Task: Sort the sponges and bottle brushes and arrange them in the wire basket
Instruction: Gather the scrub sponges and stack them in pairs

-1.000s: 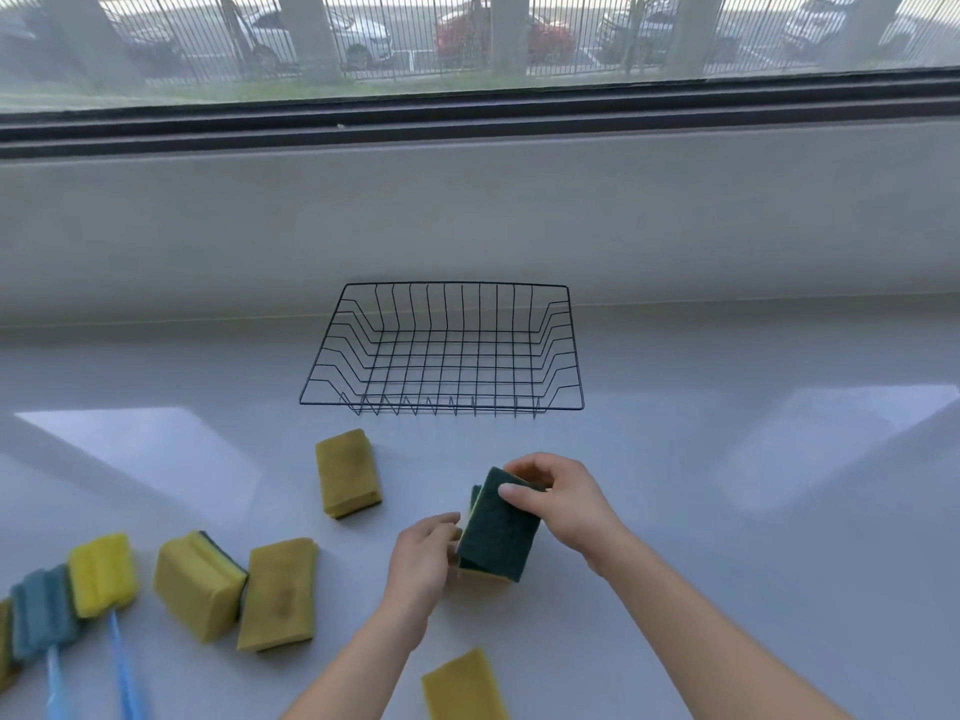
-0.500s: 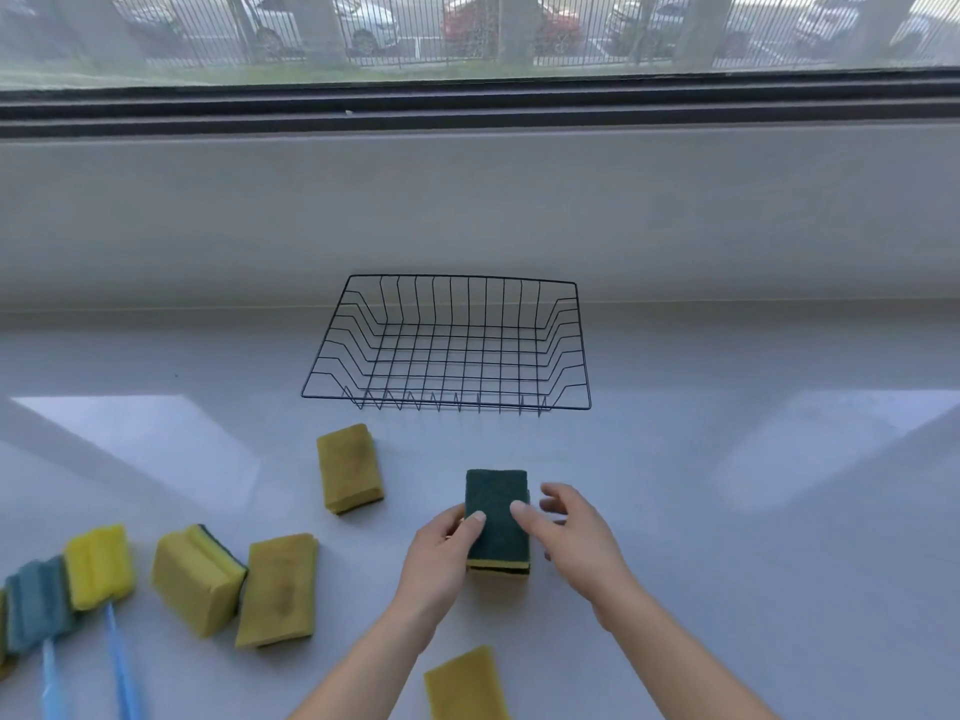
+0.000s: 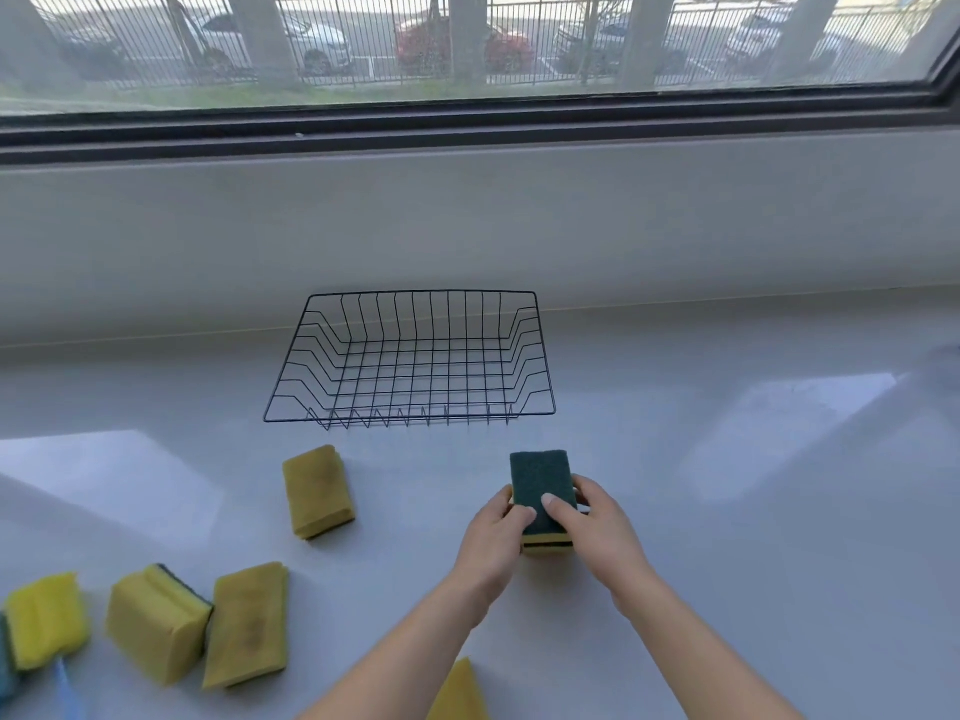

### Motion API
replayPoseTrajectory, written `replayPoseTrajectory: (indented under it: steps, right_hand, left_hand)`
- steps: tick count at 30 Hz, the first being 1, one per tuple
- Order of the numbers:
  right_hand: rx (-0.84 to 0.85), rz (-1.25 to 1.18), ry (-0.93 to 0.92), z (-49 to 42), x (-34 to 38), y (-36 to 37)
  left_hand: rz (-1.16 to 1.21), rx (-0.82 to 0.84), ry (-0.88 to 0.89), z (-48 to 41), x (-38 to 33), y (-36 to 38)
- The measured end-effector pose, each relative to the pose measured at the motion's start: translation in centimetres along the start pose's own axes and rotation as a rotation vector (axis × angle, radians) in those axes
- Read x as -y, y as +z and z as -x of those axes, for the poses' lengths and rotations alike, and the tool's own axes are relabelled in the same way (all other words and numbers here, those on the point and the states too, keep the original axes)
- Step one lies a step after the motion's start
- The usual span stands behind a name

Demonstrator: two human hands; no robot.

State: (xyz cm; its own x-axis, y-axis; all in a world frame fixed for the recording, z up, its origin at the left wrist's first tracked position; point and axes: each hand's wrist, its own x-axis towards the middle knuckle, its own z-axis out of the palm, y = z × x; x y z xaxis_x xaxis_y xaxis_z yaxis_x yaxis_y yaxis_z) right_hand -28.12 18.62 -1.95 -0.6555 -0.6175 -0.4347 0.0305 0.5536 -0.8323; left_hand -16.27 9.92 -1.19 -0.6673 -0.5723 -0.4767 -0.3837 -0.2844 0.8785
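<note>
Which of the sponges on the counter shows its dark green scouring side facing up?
The sponge held between the left hand and right hand, just in front of the wire basket. The loose ones show yellow tops.

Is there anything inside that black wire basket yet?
Nothing is inside the wire basket; the white counter shows through its grid. Both hands, left hand and right hand, hold a green-topped sponge stack just in front of it.

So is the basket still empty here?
Empty: only bare wire shows inside the basket; every sponge lies on the counter, one stack between both hands.
</note>
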Motion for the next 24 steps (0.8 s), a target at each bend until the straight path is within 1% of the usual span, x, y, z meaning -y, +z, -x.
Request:
replayPoseTrajectory:
  steps: [3,6,8,9,11,13,15,17,20,22,24]
  right_hand:
    - [-0.016,-0.007,0.005,-0.3,-0.5,0.0]
    - [-0.016,-0.017,0.029,-0.4,-0.8,0.0]
    - [-0.023,-0.014,0.038,-0.2,-0.7,-0.1]
    - [-0.054,0.001,0.027,-0.1,-0.6,-0.2]
    - [-0.184,0.064,-0.059,0.6,-0.4,-0.3]
    - [-0.319,0.118,-0.222,1.9,0.1,0.0]
    - [-0.348,0.150,-0.377,3.5,0.6,1.1]
    - [-0.262,0.231,-0.472,5.3,0.7,2.9]
    - [-0.025,0.394,-0.513,7.9,0.2,5.8]
    - [0.126,0.532,-0.450,9.2,-0.1,7.7]
    - [0.232,0.710,-0.351,10.1,-0.4,9.3]
  left_hand:
    - [-0.026,-0.010,-0.024,-0.2,0.4,0.0]
    - [-0.046,-0.119,-0.076,-0.3,1.4,-1.2]
    - [-0.112,-0.194,-0.073,-0.2,2.1,-2.6]
    - [-0.160,-0.236,-0.062,-0.1,2.4,-3.4]
    - [-0.305,-0.347,-0.031,0.3,2.9,-5.3]
    - [-0.438,-0.466,0.007,0.9,3.5,-7.4]
    - [-0.504,-0.561,0.052,1.6,3.9,-9.5]
    - [-0.549,-0.633,0.108,2.1,3.9,-11.6]
    - [-0.661,-0.727,0.151,2.2,3.4,-13.9]
    - [-0.759,-0.799,0.154,2.1,2.8,-15.0]
    - [-0.889,-0.842,0.136,1.8,2.2,-15.7]
